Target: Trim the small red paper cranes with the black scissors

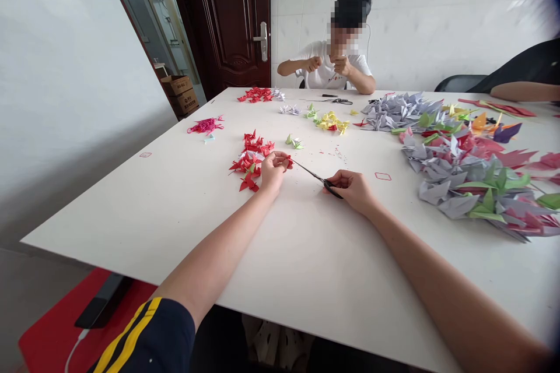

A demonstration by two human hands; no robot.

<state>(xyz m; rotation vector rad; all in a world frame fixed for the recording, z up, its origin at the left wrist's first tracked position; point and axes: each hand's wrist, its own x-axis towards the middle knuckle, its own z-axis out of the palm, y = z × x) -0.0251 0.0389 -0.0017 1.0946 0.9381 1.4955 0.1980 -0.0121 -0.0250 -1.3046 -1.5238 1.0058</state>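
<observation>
While a smooth white table [184,233] is stretching across the view, a person [324,73] is sitting at its far side. Pointed folded-paper shapes [455,207] are lying heaped at right; brown cardboard boxes [178,86] are standing at rear left, their print unreadable. A red paper cluster [250,182] is lying beside the left hand [273,169]; the right hand [353,189] is curling its fingers around black-handled metal scissors [326,182], their tips meeting a tiny red paper piece [289,158] pinched in the left fingertips above the table.
</observation>
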